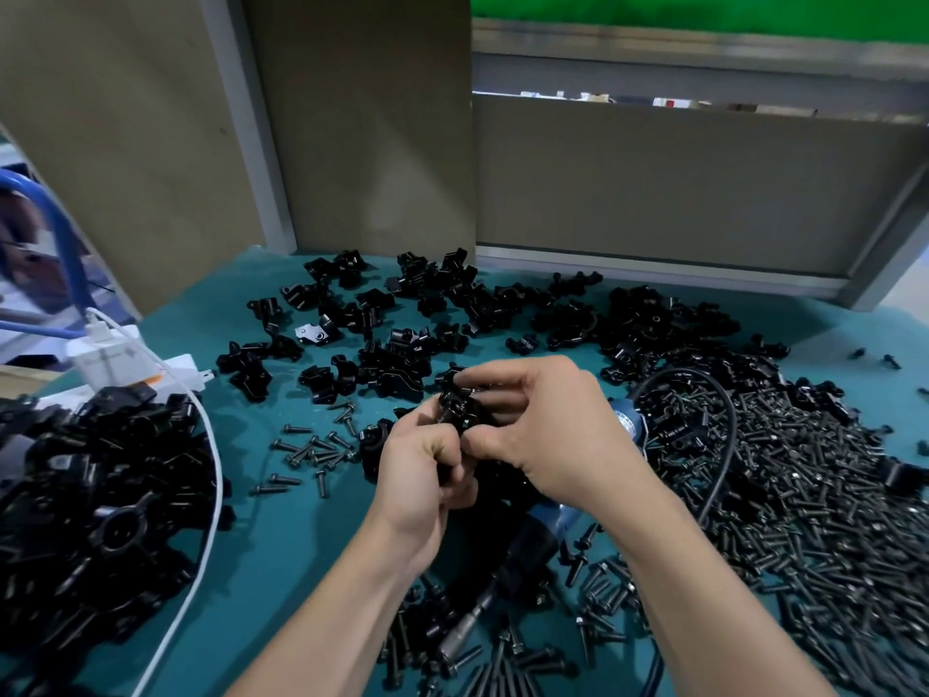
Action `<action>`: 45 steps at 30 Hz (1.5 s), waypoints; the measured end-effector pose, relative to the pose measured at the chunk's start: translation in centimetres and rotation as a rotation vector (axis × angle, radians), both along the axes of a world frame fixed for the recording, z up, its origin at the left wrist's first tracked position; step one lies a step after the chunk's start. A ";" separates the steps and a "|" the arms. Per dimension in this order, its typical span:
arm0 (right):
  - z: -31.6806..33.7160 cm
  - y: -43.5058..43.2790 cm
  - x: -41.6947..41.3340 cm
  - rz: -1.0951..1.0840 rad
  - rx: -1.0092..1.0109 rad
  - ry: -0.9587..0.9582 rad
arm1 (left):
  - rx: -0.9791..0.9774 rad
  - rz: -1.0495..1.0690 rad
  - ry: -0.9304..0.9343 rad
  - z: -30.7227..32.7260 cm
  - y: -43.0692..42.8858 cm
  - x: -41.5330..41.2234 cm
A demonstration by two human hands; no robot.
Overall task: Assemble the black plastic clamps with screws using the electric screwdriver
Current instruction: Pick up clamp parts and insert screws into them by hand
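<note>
Both hands meet over the middle of the teal table (281, 545). My left hand (417, 475) and my right hand (543, 430) together pinch a black plastic clamp (460, 407) held just above the surface. The electric screwdriver (528, 550), blue and black with a metal bit pointing toward me, lies on the table beneath my wrists. Its black cable (724, 445) loops to the right. Loose clamp halves (412, 319) are scattered across the far side. A large heap of black screws (804, 505) fills the right side, and a few screws (311, 455) lie left of my hands.
A pile of black clamps (100, 510) sits at the left edge. A white charger (110, 354) with a white cable (211, 495) runs over that pile. A blue hose (60, 233) hangs at far left. Cardboard panels (352, 123) and a grey frame (704, 274) close off the back.
</note>
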State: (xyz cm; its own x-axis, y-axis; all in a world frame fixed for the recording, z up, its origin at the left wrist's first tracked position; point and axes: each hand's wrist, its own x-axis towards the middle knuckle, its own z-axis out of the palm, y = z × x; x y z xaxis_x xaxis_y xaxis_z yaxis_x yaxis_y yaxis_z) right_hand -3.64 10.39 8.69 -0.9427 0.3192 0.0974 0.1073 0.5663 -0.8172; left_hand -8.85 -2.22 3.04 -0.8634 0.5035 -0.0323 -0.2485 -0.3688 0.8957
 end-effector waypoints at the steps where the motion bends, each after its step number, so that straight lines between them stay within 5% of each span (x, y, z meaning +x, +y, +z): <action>1: 0.0 0.0 0.0 -0.011 0.020 -0.007 | -0.043 0.018 0.043 0.0 0.0 0.0; 7: -0.3 0.2 0.0 -0.071 0.012 0.003 | -0.188 0.038 0.218 0.4 -0.3 -0.8; 16: -0.5 -1.1 -0.4 -0.104 0.262 -0.088 | -0.096 0.165 -0.052 1.1 -1.2 -2.1; 23: -0.8 -5.0 0.4 0.311 0.508 -0.547 | -0.067 0.251 -0.047 1.0 -2.9 -4.2; 32: -1.2 -7.5 1.0 0.387 0.696 -0.551 | -0.127 0.249 0.005 0.6 -2.6 -4.3; 35: -0.8 -6.2 0.7 0.326 0.585 -0.504 | -0.161 0.232 0.049 0.4 -2.5 -4.2; 45: 1.2 -0.5 0.3 -0.160 0.029 0.099 | -0.208 0.085 0.216 -0.9 -1.4 -3.9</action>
State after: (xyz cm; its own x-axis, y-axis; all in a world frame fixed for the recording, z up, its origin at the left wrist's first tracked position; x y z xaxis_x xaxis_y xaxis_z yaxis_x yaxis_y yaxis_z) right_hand -3.38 9.88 9.85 -0.8653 0.4601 0.1989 0.1176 0.5720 -0.8118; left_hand -12.77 -3.63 2.12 -0.9003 0.4310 0.0617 -0.0201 -0.1829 0.9829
